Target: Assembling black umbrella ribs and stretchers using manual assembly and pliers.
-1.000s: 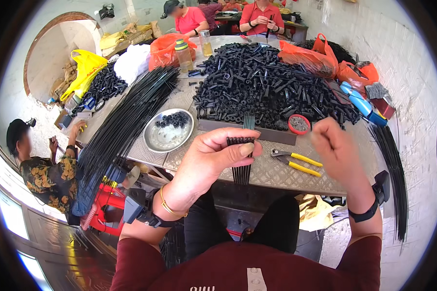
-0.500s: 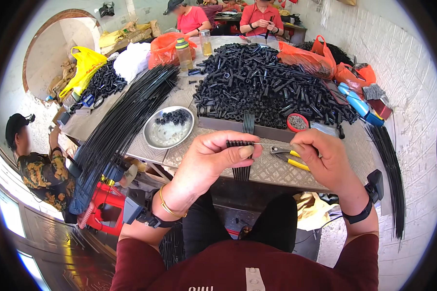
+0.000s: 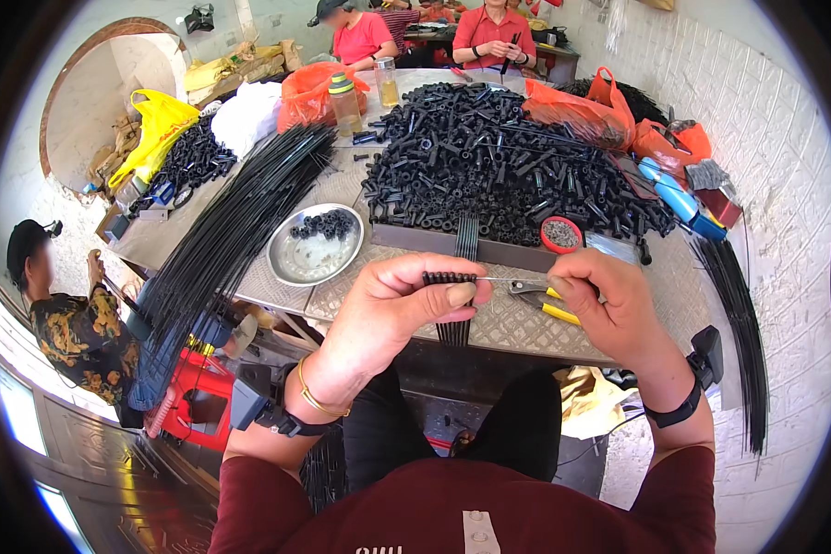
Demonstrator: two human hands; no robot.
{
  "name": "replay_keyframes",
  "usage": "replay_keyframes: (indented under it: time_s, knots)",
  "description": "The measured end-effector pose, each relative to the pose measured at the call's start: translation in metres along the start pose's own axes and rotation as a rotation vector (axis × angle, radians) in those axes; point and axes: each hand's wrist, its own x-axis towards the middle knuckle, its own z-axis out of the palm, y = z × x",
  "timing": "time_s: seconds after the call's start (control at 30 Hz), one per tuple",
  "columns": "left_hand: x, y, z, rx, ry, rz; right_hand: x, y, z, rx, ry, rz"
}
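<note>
We hold both hands out over the near edge of the counter point(image 3: 517, 323). Our left hand point(image 3: 392, 305) has its grip pinched on the ridged black piece point(image 3: 443, 277), thumb in front, with a flat row of thin black rods point(image 3: 453, 333) crossing behind it; whether the two are joined we cannot tell. Our right hand point(image 3: 605, 300) has its grip pinched, thumb to forefinger, at the end of a thin pale wire point(image 3: 512, 279), drawn straight toward the black piece.

We judge the piece light and fairly stiff, the rods springy and apt to fan out, so the best hold is across the ridges, close to the rods. The wire looks slim, slippery and easily kinked; we would take it near its tip.

Just beyond, the yellow-handled pliers point(image 3: 560, 313) lie inside the near edge. Farther in, a metal dish point(image 3: 314, 266) sits left of our hands and a red tub point(image 3: 563, 250) right. Past them a heap of black fittings point(image 3: 499, 166) spreads toward the far edge, with a rod bundle point(image 3: 235, 217) along the left edge.
</note>
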Motion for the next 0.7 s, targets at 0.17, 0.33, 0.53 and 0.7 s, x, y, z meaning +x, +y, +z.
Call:
replay_keyframes:
  time_s: [0.17,0.33,0.53,0.7]
  knots:
    - [0.0,-0.001,-0.004,-0.016,-0.056,-0.009,0.001,0.0,0.002,-0.015,0.008,-0.017]
    - [-0.001,0.0,-0.003,-0.012,-0.055,-0.01,0.001,-0.003,0.0,0.0,-0.003,0.016]
    - [-0.001,-0.001,0.001,-0.001,-0.016,-0.006,0.003,-0.01,0.0,-0.196,0.044,-0.136]
    - [0.0,0.0,0.003,0.034,-0.038,0.006,0.012,-0.015,-0.006,-0.397,0.15,-0.359]
